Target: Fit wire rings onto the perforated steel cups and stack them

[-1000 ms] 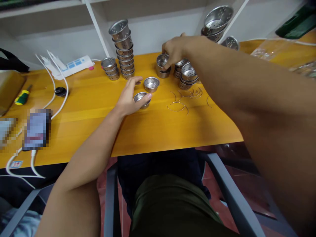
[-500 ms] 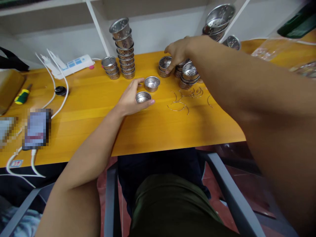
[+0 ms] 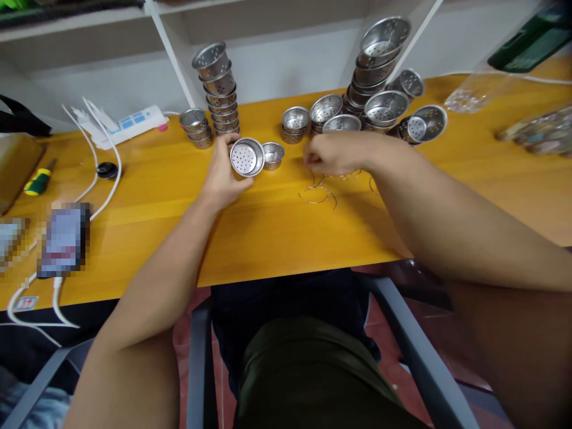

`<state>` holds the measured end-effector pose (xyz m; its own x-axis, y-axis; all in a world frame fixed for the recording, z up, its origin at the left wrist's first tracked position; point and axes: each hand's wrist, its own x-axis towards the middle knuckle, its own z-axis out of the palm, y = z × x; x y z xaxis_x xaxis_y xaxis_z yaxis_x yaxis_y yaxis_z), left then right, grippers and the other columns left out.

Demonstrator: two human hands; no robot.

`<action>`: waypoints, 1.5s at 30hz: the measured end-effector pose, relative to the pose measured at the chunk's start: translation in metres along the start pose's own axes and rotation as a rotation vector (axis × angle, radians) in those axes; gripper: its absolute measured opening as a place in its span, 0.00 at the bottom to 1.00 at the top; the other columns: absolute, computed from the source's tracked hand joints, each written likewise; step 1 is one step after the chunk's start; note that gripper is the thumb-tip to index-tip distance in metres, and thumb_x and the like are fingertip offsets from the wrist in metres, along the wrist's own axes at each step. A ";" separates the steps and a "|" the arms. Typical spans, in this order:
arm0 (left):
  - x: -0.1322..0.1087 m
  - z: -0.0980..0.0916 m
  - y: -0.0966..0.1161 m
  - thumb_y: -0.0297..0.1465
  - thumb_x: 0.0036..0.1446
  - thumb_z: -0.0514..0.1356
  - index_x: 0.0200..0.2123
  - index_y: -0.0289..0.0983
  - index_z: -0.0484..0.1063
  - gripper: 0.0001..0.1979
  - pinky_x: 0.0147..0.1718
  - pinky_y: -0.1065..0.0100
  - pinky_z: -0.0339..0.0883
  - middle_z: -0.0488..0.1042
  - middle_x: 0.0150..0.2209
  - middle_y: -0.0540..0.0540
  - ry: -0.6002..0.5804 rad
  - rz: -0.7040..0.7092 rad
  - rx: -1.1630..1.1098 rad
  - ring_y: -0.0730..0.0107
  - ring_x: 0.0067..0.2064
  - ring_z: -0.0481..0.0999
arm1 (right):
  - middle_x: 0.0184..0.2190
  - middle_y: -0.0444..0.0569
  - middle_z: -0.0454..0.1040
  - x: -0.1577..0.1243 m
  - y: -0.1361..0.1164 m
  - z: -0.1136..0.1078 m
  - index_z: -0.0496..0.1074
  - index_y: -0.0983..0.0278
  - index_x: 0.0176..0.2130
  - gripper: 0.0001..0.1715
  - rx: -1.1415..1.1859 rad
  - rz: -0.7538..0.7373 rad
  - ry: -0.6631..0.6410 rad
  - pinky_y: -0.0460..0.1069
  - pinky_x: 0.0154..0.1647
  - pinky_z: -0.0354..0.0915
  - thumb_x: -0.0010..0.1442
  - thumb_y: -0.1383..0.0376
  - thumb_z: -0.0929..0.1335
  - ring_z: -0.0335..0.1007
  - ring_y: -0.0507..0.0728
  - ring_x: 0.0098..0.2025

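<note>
My left hand [image 3: 222,173] grips a small perforated metal strainer cup [image 3: 246,158], lifted and tilted so its holed bottom faces me. A second loose cup [image 3: 272,154] sits on the yellow table [image 3: 277,238] just to its right. My right hand [image 3: 333,154] hovers over a scatter of thin wire handles [image 3: 318,195], with fingers pinched together; what they pinch is hidden. Behind it stands a short stack of cups [image 3: 294,124].
A tall stack of cups [image 3: 217,89] and a short one [image 3: 195,127] stand at the back. Larger strainer bowls [image 3: 379,71] pile at the back right. A power strip [image 3: 127,122], white cables, a screwdriver [image 3: 39,179] and a plastic bag [image 3: 482,95] lie around.
My left hand has picked the cup up off the table and tilted it. My right hand left the stack at the back and came down toward me over the wire handles.
</note>
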<state>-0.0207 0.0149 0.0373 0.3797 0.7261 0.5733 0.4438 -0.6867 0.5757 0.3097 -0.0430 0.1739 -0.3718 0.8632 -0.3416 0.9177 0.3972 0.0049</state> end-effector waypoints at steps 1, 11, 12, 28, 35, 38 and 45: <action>0.001 0.000 0.001 0.54 0.60 0.90 0.80 0.47 0.67 0.56 0.92 0.23 0.67 0.76 0.79 0.32 0.011 0.013 0.001 0.21 0.86 0.74 | 0.37 0.59 0.85 -0.006 0.001 0.002 0.89 0.70 0.47 0.14 -0.022 0.050 -0.044 0.58 0.41 0.64 0.82 0.73 0.71 0.72 0.61 0.35; -0.002 0.009 0.007 0.60 0.62 0.90 0.73 0.47 0.76 0.48 0.90 0.24 0.68 0.78 0.70 0.35 0.134 0.128 -0.011 0.27 0.81 0.77 | 0.35 0.52 0.84 -0.014 0.007 0.039 0.87 0.66 0.40 0.13 -0.077 0.021 -0.179 0.55 0.39 0.58 0.79 0.73 0.74 0.70 0.56 0.35; -0.002 0.010 0.004 0.60 0.62 0.90 0.73 0.47 0.77 0.48 0.90 0.23 0.68 0.78 0.70 0.35 0.136 0.142 -0.015 0.26 0.81 0.77 | 0.36 0.52 0.84 -0.014 0.006 0.040 0.87 0.66 0.41 0.12 -0.068 0.034 -0.172 0.55 0.39 0.59 0.79 0.73 0.75 0.71 0.57 0.35; -0.007 0.023 -0.026 0.61 0.70 0.85 0.85 0.52 0.61 0.55 0.87 0.33 0.76 0.75 0.76 0.37 0.129 0.270 -0.219 0.35 0.80 0.82 | 0.40 0.55 0.86 -0.030 0.021 0.024 0.83 0.63 0.46 0.03 0.071 0.012 0.125 0.57 0.46 0.63 0.78 0.69 0.77 0.78 0.62 0.42; -0.006 0.040 -0.025 0.69 0.67 0.84 0.81 0.56 0.62 0.56 0.72 0.44 0.89 0.76 0.70 0.41 0.163 0.231 -0.384 0.46 0.68 0.89 | 0.37 0.50 0.85 -0.040 0.019 0.018 0.84 0.56 0.49 0.14 1.060 -0.271 0.539 0.56 0.40 0.73 0.72 0.62 0.87 0.78 0.57 0.35; -0.009 0.045 -0.018 0.71 0.59 0.88 0.76 0.54 0.64 0.59 0.71 0.45 0.89 0.78 0.64 0.44 0.156 0.112 -0.410 0.48 0.66 0.91 | 0.40 0.52 0.89 -0.021 0.002 0.033 0.87 0.55 0.51 0.25 1.284 -0.376 0.639 0.57 0.35 0.76 0.69 0.46 0.92 0.78 0.59 0.34; -0.014 0.047 -0.004 0.67 0.58 0.90 0.72 0.49 0.70 0.55 0.66 0.44 0.91 0.83 0.59 0.44 0.042 0.041 -0.452 0.49 0.61 0.92 | 0.33 0.44 0.80 0.023 -0.024 0.058 0.82 0.56 0.47 0.30 1.293 -0.441 0.692 0.52 0.29 0.71 0.73 0.41 0.91 0.71 0.55 0.30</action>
<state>0.0100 0.0089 -0.0006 0.3522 0.7022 0.6188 0.0263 -0.6684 0.7434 0.2876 -0.0512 0.1113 -0.2924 0.8700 0.3969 0.0735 0.4343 -0.8978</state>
